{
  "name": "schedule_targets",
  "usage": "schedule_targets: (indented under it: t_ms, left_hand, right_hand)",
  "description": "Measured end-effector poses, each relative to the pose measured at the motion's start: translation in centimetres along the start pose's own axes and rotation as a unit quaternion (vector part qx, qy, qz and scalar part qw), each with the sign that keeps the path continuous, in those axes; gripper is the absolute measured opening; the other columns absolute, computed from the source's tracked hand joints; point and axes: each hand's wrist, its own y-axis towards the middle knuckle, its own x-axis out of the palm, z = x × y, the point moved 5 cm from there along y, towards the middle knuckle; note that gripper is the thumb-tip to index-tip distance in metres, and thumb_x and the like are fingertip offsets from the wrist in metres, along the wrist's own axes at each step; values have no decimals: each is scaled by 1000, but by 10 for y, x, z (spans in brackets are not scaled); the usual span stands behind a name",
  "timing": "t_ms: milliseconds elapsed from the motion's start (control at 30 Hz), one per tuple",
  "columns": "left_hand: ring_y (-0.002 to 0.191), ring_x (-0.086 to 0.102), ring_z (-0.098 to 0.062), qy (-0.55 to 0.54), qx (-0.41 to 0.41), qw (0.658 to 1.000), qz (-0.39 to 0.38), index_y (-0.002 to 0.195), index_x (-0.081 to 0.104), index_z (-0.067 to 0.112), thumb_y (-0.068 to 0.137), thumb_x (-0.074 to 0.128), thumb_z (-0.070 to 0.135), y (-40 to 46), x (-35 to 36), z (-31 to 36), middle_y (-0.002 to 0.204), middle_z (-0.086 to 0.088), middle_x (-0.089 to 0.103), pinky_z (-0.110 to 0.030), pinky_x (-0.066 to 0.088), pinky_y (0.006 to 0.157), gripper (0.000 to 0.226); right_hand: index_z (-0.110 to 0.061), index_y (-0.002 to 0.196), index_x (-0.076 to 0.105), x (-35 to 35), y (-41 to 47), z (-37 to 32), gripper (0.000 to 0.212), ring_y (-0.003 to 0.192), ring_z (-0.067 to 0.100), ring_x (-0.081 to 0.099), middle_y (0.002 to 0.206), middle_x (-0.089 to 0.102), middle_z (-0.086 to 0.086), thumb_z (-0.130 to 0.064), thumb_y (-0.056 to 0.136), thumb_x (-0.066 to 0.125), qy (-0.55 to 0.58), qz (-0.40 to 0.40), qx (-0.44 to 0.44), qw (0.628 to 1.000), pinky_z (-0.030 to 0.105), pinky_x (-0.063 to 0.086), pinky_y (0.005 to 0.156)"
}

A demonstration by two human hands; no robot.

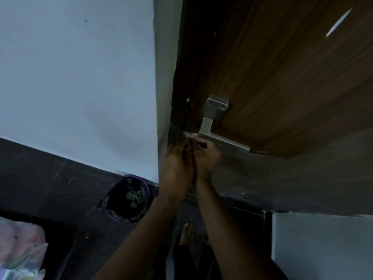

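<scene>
A brown wooden door (282, 77) carries a steel lever handle (224, 139) on a plate (217, 107). Both my hands are raised together just below the handle's inner end, by the door edge. My left hand (177, 164) and my right hand (205, 156) have curled fingers and together pinch a small whitish scrap, like tissue or cloth (189, 136), against the spot where handle and door edge meet. The fingertips are blurred and partly hidden behind each other.
A pale wall (80, 77) stands left of the door frame (165, 77). On the dark floor below sits a bin with a black liner (129, 199) holding some scraps. A patterned cloth (20, 249) lies bottom left. My bare foot (186, 233) shows below.
</scene>
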Motion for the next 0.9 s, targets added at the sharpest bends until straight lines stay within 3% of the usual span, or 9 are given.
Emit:
schedule_targets:
  t_ms: [100,167,233,300,467,600,733,833,900]
  left_hand:
    - [83,57,0,-20,6,1000,20,120,70,12,98,57,4,-4,-5,-8,101,2,68,-8,49,74,28]
    - [83,63,-13,-16,-6,1000,8,117,71,9,97,57,3,-9,-5,-16,100,-3,70,-28,59,76,25]
    - [82,64,-21,-16,-20,1000,-5,113,72,5,97,55,1,-11,-5,-21,99,-11,70,-42,58,72,23]
    - [80,63,-19,-18,-17,1000,-10,119,71,6,98,55,2,-10,-6,-20,99,-11,69,-40,58,71,27]
    - [86,66,-24,-1,14,1000,-8,123,69,8,101,53,7,-1,-12,-7,103,-12,70,-10,44,69,27]
    - [104,65,-26,9,45,999,-9,132,66,8,102,52,6,6,-18,4,120,-16,69,-19,46,86,33]
    - [93,67,-33,30,76,996,-19,127,69,4,98,56,0,7,-17,9,111,-22,70,-17,39,76,32]
    - [88,65,-23,4,68,996,-61,125,70,9,99,53,2,-2,-3,15,110,-15,69,-23,45,74,32]
    - [90,65,-17,-27,74,993,-85,125,69,9,99,52,3,-10,8,26,111,-10,71,-21,48,78,31]
  right_hand:
    - [-22,84,73,2,1,5,18,68,-19,63,72,62,-25,-5,85,75,-7,18,-12,1000,5,52,64]
    - [-9,95,73,-21,0,12,13,72,-17,63,78,64,-20,-2,85,74,-1,102,4,995,11,57,70]
    - [1,99,70,-55,2,22,16,70,-10,66,83,71,0,6,84,72,40,194,14,980,13,57,62]
    - [6,99,69,-75,5,26,18,64,-5,68,90,72,16,11,82,70,77,239,31,967,12,53,55]
    - [5,96,72,-17,0,2,13,70,-17,62,85,68,3,7,83,72,-11,95,-52,994,3,48,70]
    - [-4,90,77,14,1,-9,5,61,-19,58,80,69,-6,-6,86,74,-75,1,-76,994,-4,42,64]
    - [0,91,76,-42,3,0,10,69,1,62,85,75,5,-1,81,76,-69,114,-35,990,-3,41,64]
    - [8,95,71,-107,11,4,15,75,23,66,85,71,14,8,81,74,25,220,-15,975,19,53,62]
    - [6,97,69,-149,21,3,15,70,23,65,88,70,18,9,82,72,76,296,-8,952,24,54,58]
